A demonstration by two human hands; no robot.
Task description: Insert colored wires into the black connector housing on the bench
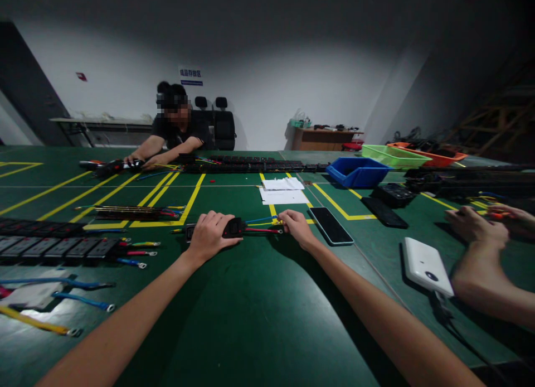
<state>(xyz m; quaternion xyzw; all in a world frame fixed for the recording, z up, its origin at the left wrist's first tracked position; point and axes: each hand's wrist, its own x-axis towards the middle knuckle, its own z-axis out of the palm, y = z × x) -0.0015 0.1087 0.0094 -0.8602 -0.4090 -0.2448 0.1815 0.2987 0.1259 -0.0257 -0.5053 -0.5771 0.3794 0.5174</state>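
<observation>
Pins a small black plastic socket module [234, 227] to the green tabletop [251, 298] under the curled left hand [212, 236], pinching its red, blue and yellow wire leads [261, 230] in the closed right hand [297, 226]. Looks like lead-fitting, calling next for a steady, straight feed; perhaps only one lead gripped, with the terminals hidden behind fingertips [284, 217].

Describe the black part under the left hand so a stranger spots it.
Start at the green table, near its middle. The left hand covers a small black module. Unlike the long strips at left, it is short, its blue, yellow, red wires running rightward.
</observation>
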